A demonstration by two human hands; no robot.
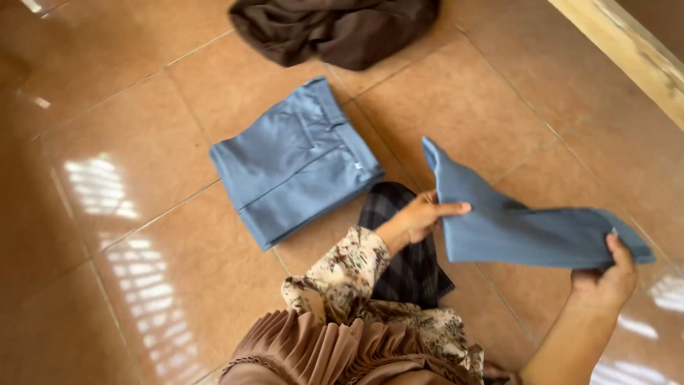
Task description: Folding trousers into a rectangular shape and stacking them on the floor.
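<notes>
My left hand (pixel 422 217) grips the near-left edge of a blue-grey cloth (pixel 513 224) that I hold stretched above the tiled floor. At the cloth's right end, my right hand (pixel 609 278) pinches it with the thumb on top. A neatly folded blue-grey garment (pixel 292 162) lies flat on the floor to the left of my hands. Below my left wrist a dark plaid cloth (pixel 410 267) rests on the floor, partly hidden by my patterned sleeve.
A crumpled dark brown garment (pixel 335 28) lies at the top of the view. A pale wooden ledge (pixel 627 50) runs along the upper right. The floor is glossy tan tile (pixel 135 235) with window glare.
</notes>
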